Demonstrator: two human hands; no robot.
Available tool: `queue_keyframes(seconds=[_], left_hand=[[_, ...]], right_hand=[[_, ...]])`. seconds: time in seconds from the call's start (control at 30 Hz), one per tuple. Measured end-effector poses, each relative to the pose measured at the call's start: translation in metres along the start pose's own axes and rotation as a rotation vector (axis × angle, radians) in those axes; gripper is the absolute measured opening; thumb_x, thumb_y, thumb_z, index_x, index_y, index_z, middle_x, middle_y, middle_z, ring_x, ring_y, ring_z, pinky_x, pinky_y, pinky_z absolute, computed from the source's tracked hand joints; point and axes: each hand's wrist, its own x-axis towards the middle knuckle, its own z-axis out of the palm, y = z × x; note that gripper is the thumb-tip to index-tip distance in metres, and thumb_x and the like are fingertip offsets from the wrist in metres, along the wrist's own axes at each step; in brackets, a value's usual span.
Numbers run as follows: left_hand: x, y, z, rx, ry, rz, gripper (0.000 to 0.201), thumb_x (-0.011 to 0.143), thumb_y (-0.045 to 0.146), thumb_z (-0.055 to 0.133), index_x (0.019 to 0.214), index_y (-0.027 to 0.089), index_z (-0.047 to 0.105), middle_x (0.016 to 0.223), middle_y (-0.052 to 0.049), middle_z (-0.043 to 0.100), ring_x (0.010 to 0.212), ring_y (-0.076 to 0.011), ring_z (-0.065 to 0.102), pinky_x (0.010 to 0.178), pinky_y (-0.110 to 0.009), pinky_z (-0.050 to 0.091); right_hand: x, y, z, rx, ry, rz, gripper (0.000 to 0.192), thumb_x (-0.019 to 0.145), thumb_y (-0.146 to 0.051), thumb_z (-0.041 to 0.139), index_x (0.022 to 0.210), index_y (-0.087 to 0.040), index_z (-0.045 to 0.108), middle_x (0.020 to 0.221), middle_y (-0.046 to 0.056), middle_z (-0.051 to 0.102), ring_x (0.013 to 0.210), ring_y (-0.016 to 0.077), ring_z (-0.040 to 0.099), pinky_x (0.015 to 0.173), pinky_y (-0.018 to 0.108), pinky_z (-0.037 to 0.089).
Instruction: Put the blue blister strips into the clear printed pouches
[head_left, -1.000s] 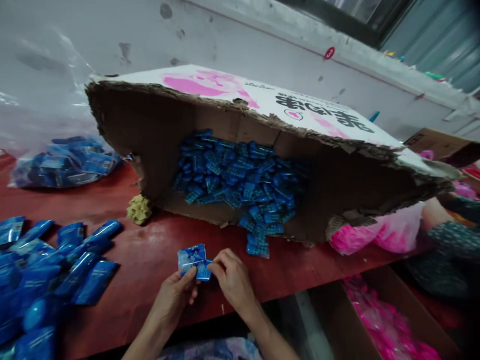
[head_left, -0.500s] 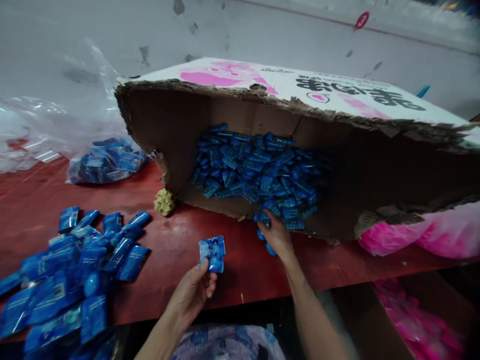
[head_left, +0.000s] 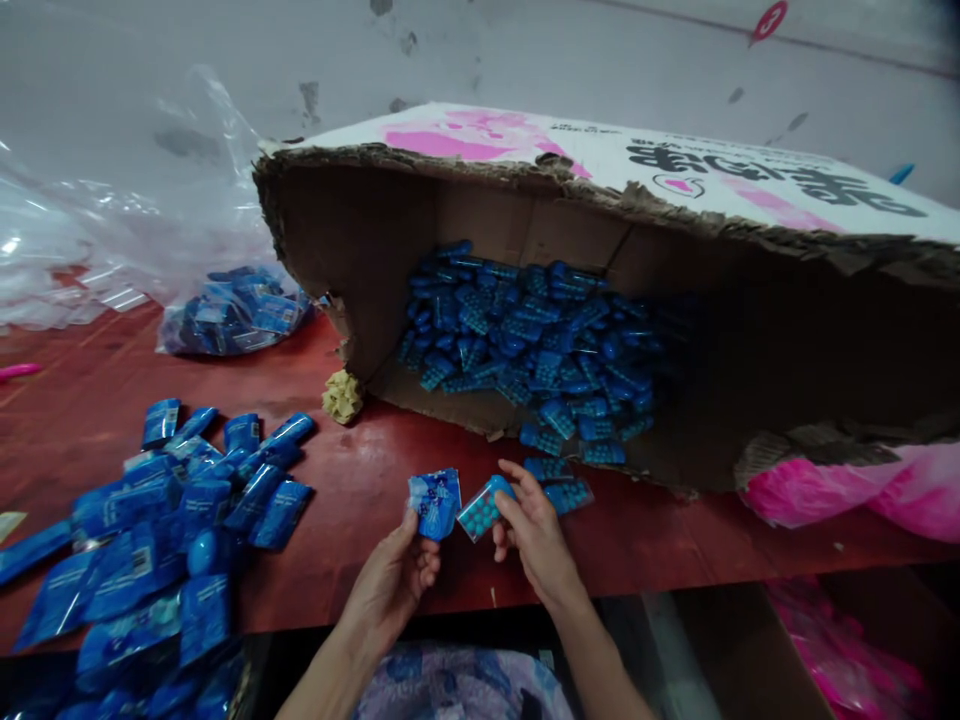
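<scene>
My left hand (head_left: pixel 409 560) is closed on a small blue printed packet (head_left: pixel 436 503), pinching its lower left edge between thumb and fingers. Just to its right, my right hand (head_left: pixel 534 520) grips a clear case of blue beads with a rounded blue cap (head_left: pixel 481 512), tilted towards the packet. Packet and case are close together; I cannot tell whether they touch. Behind my right hand, a couple of similar bead cases (head_left: pixel 568 495) lie on the red table (head_left: pixel 360 480). A heap of such cases (head_left: pixel 525 325) fills the middle of a cardboard box lying on its side (head_left: pixel 322 230).
Many blue packets (head_left: pixel 206 505) are piled on the left of the table. Behind them sits a clear bag of blue packets (head_left: pixel 236 315). A crumpled yellowish lump (head_left: pixel 343 397) lies by the box corner. Pink plastic (head_left: pixel 825 485) is at right, and pink items (head_left: pixel 847 650) are below the table.
My right hand has come back from the box's front edge with a bead case, beside the packet in my left hand. Loose cases now show on the table there. The view has shifted slightly.
</scene>
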Motion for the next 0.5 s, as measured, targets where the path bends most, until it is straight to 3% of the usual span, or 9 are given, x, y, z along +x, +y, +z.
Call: queue_keyframes(seconds=[0.23,0.33,0.5], left_hand=[[0.000,-0.003,-0.001,0.029,-0.027,0.041,0.022,0.069,0.032,0.066,0.062,0.013,0.057,0.047,-0.002,0.060,0.039,-0.0097,0.053,0.035,-0.017,0.040],[0.000,-0.005,-0.003,0.107,-0.066,0.146,0.031,0.060,0.040,0.071,0.058,0.012,0.058,0.047,-0.002,0.060,0.040,-0.0103,0.053,0.036,-0.018,0.039],[0.001,-0.005,-0.011,0.277,-0.013,0.343,0.033,0.059,0.045,0.069,0.060,0.012,0.062,0.050,-0.002,0.063,0.043,-0.0112,0.055,0.042,-0.021,0.043]], right_hand=[[-0.004,0.001,0.002,0.063,0.029,0.084,0.038,0.070,-0.038,0.064,0.098,-0.019,0.047,0.068,-0.005,0.055,0.041,0.0058,0.052,0.036,0.019,0.049],[-0.004,0.003,0.003,0.073,0.051,0.084,0.039,0.070,-0.038,0.064,0.099,-0.019,0.046,0.068,-0.005,0.057,0.041,0.0064,0.054,0.036,0.019,0.050],[-0.008,0.005,0.005,0.099,0.018,0.100,0.046,0.071,-0.035,0.063,0.111,-0.020,0.045,0.069,-0.004,0.058,0.048,0.0094,0.059,0.038,0.019,0.051]])
